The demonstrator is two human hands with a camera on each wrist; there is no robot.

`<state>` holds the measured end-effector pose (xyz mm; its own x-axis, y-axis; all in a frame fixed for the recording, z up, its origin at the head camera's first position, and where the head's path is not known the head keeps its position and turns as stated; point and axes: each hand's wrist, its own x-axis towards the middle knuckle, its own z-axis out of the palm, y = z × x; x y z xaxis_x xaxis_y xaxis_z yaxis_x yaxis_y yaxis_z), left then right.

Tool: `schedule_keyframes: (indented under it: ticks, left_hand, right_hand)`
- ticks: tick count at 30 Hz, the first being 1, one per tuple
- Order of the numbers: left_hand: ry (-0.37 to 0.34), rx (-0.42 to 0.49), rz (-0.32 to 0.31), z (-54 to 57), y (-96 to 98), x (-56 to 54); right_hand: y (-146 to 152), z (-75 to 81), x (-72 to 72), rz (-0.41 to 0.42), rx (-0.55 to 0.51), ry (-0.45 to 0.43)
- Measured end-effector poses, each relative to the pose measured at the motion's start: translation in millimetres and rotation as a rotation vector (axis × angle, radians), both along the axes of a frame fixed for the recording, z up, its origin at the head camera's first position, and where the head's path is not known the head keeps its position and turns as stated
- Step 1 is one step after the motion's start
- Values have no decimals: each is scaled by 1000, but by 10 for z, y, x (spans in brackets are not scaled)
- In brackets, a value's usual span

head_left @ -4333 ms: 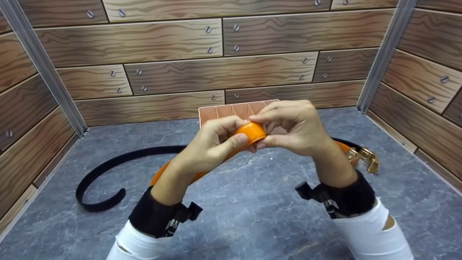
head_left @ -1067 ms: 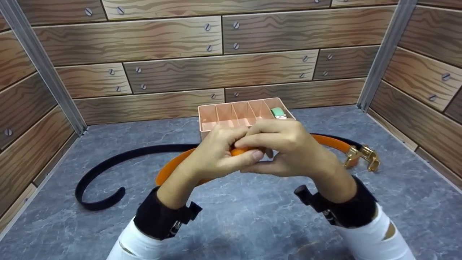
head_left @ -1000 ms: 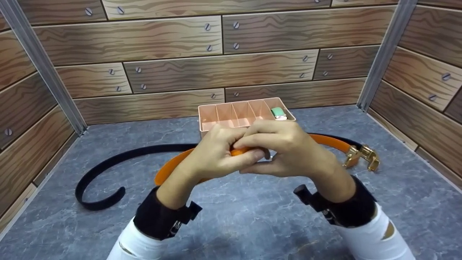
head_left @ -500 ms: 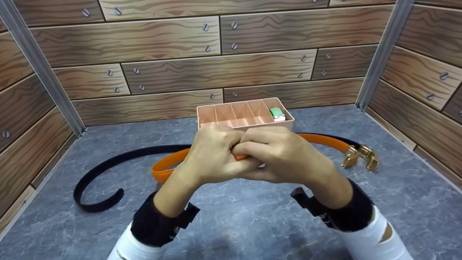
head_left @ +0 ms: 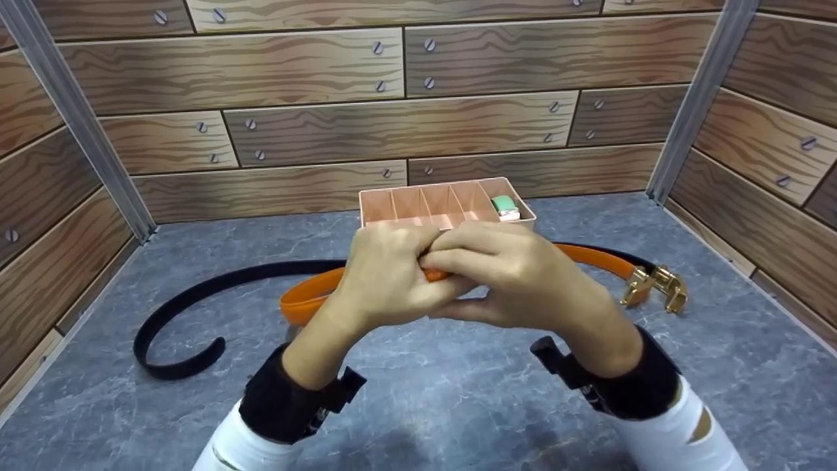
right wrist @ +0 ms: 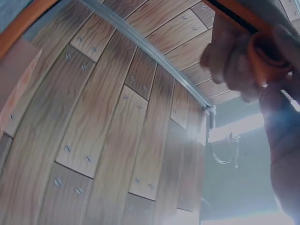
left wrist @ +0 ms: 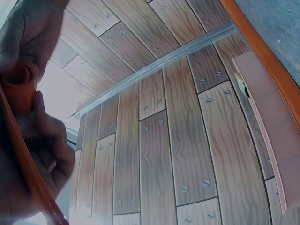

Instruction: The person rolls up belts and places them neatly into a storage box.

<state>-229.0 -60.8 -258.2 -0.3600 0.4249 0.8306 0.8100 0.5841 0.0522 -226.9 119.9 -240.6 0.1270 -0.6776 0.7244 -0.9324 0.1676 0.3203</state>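
Observation:
An orange belt (head_left: 595, 256) has one end wound into a small tight roll, held up between the two hands. My left hand (head_left: 389, 278) grips the roll from the left, thumb along its near side. My right hand (head_left: 513, 275) closes over it from the right, fingers overlapping the left hand's, so only a sliver of orange shows in the head view. The coiled roll (left wrist: 21, 91) shows its spiral end in the left wrist view, with a strap trailing down. In the right wrist view, fingers surround the roll (right wrist: 267, 58). The rest of the belt bends in a loop at the left.
Behind the hands stands a pink divided box (head_left: 376, 206), with a rolled green strap (head_left: 503, 204) in its rightmost compartment. A black belt (head_left: 176, 369) curves across the grey tabletop to the left. Two gold buckles (head_left: 670, 288) lie at the right. Wood-patterned walls enclose the table.
Over four seconds both hands have come lower and closer together, covering the orange roll and uncovering the pink box. The belt's left part has shifted, now showing a folded loop.

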Motion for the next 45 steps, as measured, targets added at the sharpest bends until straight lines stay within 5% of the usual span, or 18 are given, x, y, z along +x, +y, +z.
schedule_keyframes:
  ticks: [2, 5, 11, 15, 18, 20, 22, 26, 29, 32, 36, 41, 43, 45]
  left_hand:
    - [10, -4, 80, -1, 24, 19]
    - [33, 4, 88, 5, 44, 52]
    - [49, 30, -135, 37, 37, 67]
    - [-60, 12, -291, 36, 19, 42]
    - [-135, 25, -335, 34, 15, 42]
    - [-141, 44, -298, 39, 31, 50]
    - [-92, 53, -186, 34, 56, 64]
    - [12, 48, 91, -2, 98, 99]
    - [48, 37, 183, -20, 98, 121]
    - [72, 21, 121, -16, 68, 127]
    - [59, 1, -77, -1, 21, 104]
    - [-130, 33, -322, 29, 12, 83]
    - [-172, 49, -325, 40, 22, 92]
    - [-162, 43, -250, 46, 36, 108]
  right_hand:
    - [-2, -3, 32, -56, 7, 64]
    - [-11, 5, 52, -56, -1, 111]
    - [34, 47, 20, 80, -66, -20]
    - [69, 51, -6, 147, -114, -108]
    - [59, 53, -12, 178, -109, -154]
    - [53, 55, -5, 182, -89, -175]
    - [47, 53, 14, 142, -59, -165]
    - [30, 31, 66, -29, 2, -24]
    - [8, 20, 83, -88, 19, 75]
    - [1, 25, 72, -47, 2, 78]
    - [11, 33, 28, 45, -43, 10]
    - [31, 26, -22, 161, -88, -115]
    - [32, 24, -32, 188, -87, -151]
    - [35, 22, -28, 176, -71, -152]
